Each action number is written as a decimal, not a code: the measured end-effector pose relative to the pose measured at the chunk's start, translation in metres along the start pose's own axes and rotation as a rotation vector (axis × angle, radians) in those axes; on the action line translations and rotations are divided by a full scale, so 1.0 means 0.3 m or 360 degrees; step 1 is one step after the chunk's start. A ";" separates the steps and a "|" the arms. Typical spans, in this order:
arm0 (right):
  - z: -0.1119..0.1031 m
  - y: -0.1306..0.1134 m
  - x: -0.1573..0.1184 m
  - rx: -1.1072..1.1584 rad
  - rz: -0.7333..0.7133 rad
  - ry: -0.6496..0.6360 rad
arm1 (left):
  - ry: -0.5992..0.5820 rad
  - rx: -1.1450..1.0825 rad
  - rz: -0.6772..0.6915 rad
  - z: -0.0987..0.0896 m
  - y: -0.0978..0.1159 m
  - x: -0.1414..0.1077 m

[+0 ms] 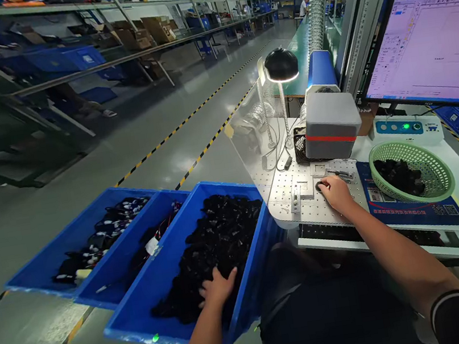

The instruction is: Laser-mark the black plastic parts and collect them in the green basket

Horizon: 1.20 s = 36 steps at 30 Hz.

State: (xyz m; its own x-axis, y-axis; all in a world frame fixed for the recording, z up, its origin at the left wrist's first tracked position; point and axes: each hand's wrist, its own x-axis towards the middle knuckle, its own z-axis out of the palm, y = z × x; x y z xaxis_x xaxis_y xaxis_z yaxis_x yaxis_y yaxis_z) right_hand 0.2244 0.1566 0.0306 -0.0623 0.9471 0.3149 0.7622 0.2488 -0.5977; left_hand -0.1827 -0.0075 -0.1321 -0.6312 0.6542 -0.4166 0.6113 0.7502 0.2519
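Note:
My left hand [219, 288] reaches over the heap of small black parts [224, 227] in the nearest blue bin [138, 323]. Its fingers are spread, and I see nothing held in them. On the perforated metal plate [330, 211], my right hand [337, 193] pinches a small dark round part [318, 186]. The exact kind of this part is too small to make out. A grey machine head with a red stripe [330, 125] stands just behind that hand. A metal bracket [296, 197] is fixed to the plate on its left.
Right of the plate, a green basket [438, 169] of black parts sits on a blue mat [417, 216]. A lamp [281, 66], a monitor [430, 44] and a control box [406, 128] surround the workspace. Two more blue bins [33, 276] with wired parts are at left.

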 end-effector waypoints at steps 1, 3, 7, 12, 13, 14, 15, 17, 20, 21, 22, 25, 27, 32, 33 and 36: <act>0.017 0.003 0.010 0.0013 -0.0009 0.0003 | -0.0054 0.0042 -0.0022 0.027 -0.018 0.013; 0.044 0.003 0.027 0.0032 0.0006 0.0029 | -0.0143 0.0073 0.0046 0.070 -0.024 0.020; 0.066 0.005 0.041 0.0039 0.0038 0.0086 | -0.0252 0.0073 0.0243 0.106 0.006 0.021; 0.060 0.013 0.001 0.0054 0.0063 0.0166 | -0.0353 0.0119 0.0236 0.114 0.004 0.042; 0.058 0.013 -0.008 0.0034 0.0069 0.0178 | -0.0370 0.0129 0.0231 0.115 0.002 0.045; 0.057 0.012 -0.016 0.0007 0.0072 0.0183 | -0.0385 0.0139 0.0231 0.115 0.001 0.046; 0.057 0.010 -0.022 -0.0023 0.0075 0.0183 | -0.0396 0.0148 0.0238 0.115 0.001 0.047; 0.057 0.005 -0.026 -0.0063 0.0091 0.0174 | -0.0414 0.0157 0.0261 0.111 0.002 0.045; 0.060 -0.001 -0.022 -0.0068 0.0126 0.0148 | -0.0427 0.0154 0.0279 0.100 0.009 0.040; 0.062 -0.003 -0.020 -0.0072 0.0136 0.0141 | -0.0426 0.0151 0.0270 0.098 0.011 0.038; 0.064 -0.005 -0.018 -0.0081 0.0146 0.0137 | -0.0422 0.0150 0.0256 0.096 0.015 0.036; 0.069 -0.013 -0.013 -0.0116 0.0177 0.0132 | -0.0392 0.0160 0.0200 0.095 0.024 0.031; 0.073 -0.020 -0.011 -0.0131 0.0200 0.0136 | -0.0368 0.0169 0.0170 0.096 0.028 0.027; 0.082 -0.043 -0.011 -0.0146 0.0261 0.0160 | -0.0342 0.0195 0.0144 0.089 0.034 0.015; 0.083 -0.046 -0.012 -0.0153 0.0273 0.0163 | -0.0341 0.0204 0.0142 0.086 0.036 0.012; 0.085 -0.050 -0.012 -0.0179 0.0294 0.0166 | -0.0350 0.0232 0.0137 0.080 0.040 0.006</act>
State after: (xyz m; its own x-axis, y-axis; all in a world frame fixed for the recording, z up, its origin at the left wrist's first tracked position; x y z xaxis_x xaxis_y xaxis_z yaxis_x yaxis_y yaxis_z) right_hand 0.1969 0.1548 0.0197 0.1473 0.9468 0.2861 0.8219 0.0437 -0.5679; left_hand -0.1652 0.0004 -0.1509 -0.4650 0.6666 -0.5827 0.7304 0.6607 0.1730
